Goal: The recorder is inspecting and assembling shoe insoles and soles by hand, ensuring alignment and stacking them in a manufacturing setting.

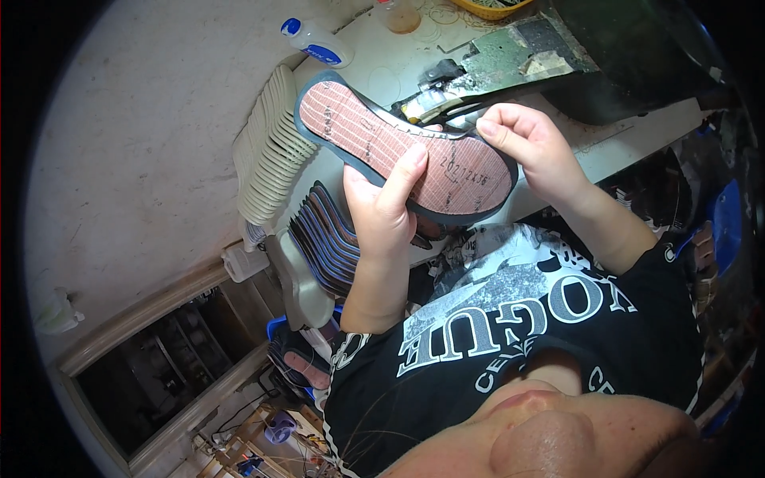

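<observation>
A shoe insole (382,147) with a reddish-brown, pale-lined face and a dark rim is held up at a slant over the table. My left hand (382,203) grips its near edge, thumb lying across the printed face and fingers hidden underneath. At the far right edge of the insole, my right hand (542,151) is closed in a pinch, thumb against bent forefinger. A dark, thin edge shows beside those fingertips; whether they hold the rim or a loose strip I cannot tell.
Cream insole-shaped pieces (271,151) stand in a long row at the left, dark insoles (325,239) stacked nearer. On the table (370,60) are a white bottle with a blue cap (319,44), a clear jar (397,16), a yellow basket (494,8) and a worn green machine (518,52).
</observation>
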Demonstrator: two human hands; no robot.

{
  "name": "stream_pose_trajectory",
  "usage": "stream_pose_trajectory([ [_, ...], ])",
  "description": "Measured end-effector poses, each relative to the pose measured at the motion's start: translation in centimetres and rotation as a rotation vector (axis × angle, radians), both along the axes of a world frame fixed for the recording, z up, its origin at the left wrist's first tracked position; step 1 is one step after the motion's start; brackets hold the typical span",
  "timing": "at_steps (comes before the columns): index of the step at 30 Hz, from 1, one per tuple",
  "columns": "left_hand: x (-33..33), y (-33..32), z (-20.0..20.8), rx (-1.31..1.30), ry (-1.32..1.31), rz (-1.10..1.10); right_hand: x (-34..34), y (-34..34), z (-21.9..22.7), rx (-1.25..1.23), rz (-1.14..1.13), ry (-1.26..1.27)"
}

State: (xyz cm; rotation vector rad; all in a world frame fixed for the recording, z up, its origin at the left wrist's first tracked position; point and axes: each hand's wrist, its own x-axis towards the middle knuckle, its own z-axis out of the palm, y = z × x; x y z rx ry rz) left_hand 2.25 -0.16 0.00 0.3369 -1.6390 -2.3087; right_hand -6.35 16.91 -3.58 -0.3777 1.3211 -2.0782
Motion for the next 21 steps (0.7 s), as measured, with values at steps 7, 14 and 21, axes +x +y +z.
stream_pose_trajectory([
  [7,0.1,0.4,0.8,0.010,-0.067,-0.081,-0.7,0.7,1.6,0.214,-0.074,1.145],
  [14,0.2,0.6,0.0,0.042,-0.055,-0.059,-1.2,0.7,2.3,0.364,0.011,1.011],
  [21,0.4,0.8,0.2,0.057,-0.133,-0.097,-2.3,1.3,1.4,0.292,0.076,1.479],
])
